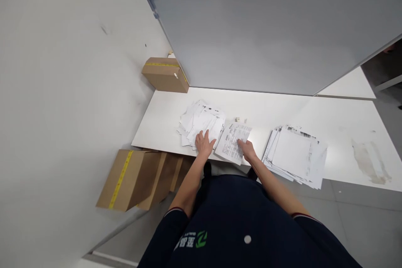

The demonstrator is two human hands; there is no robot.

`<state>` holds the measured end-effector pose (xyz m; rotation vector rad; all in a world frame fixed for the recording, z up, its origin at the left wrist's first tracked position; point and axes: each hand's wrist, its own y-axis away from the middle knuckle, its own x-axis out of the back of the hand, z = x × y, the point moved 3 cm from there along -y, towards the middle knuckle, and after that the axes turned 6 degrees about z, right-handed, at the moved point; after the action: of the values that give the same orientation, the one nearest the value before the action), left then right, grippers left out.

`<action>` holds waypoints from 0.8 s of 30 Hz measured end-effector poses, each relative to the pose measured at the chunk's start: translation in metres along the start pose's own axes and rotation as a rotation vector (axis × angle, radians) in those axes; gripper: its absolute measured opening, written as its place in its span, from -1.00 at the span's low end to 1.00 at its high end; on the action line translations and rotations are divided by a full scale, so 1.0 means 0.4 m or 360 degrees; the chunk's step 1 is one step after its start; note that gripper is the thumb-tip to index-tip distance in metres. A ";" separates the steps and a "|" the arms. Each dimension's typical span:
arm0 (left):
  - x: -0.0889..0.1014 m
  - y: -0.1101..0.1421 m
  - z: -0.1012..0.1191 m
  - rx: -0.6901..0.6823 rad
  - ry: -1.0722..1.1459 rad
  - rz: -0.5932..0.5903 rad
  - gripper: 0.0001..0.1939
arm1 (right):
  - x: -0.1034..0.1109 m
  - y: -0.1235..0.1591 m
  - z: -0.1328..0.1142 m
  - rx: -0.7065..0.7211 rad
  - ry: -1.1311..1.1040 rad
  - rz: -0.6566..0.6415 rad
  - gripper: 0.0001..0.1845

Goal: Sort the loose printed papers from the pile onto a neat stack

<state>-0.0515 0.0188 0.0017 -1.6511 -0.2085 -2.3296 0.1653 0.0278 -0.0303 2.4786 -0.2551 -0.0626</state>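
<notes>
With its fingers spread, my left hand [204, 144] rests on the lower part of a loose, untidy pile of papers [201, 119]. My right hand [247, 150] grips the right side of a printed sheet [231, 140], thumb on top and the other fingers hidden beneath. That sheet lies tilted near the front edge of the white table [160, 117], just right of the pile; I cannot tell whether it is one sheet or several. Further right is a second stack of papers [295, 153], its front corner jutting past the table edge.
A whiteboard [251, 42] stands along the table's back edge. One cardboard box [165, 75] sits at the far left corner; more boxes [125, 180] are below the table at left, beside the wall. Small scraps [238, 119] lie behind the sheet. A brownish stain [370, 161] marks the right end.
</notes>
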 end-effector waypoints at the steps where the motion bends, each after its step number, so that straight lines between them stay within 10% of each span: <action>1: -0.011 -0.013 -0.013 0.0021 -0.0054 -0.0045 -0.36 | 0.007 0.001 0.007 0.0004 -0.0015 -0.0007 -0.70; 14: -0.002 -0.026 -0.032 -0.0208 -0.0115 -0.0221 -0.58 | 0.009 0.033 0.002 -0.0050 -0.0028 -0.0095 -0.66; 20: 0.143 -0.061 -0.026 0.0164 0.0222 0.0099 -0.52 | -0.005 0.058 -0.047 0.0087 -0.0011 -0.0133 -0.64; 24: 0.253 -0.056 -0.033 0.0474 0.1071 0.0285 -0.59 | -0.003 0.057 -0.077 0.0201 0.0062 -0.0083 -0.61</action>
<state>-0.1015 0.0224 0.0933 -0.6674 -0.2346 -2.4178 0.1637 0.0285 0.0081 2.6093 -0.1829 -0.0206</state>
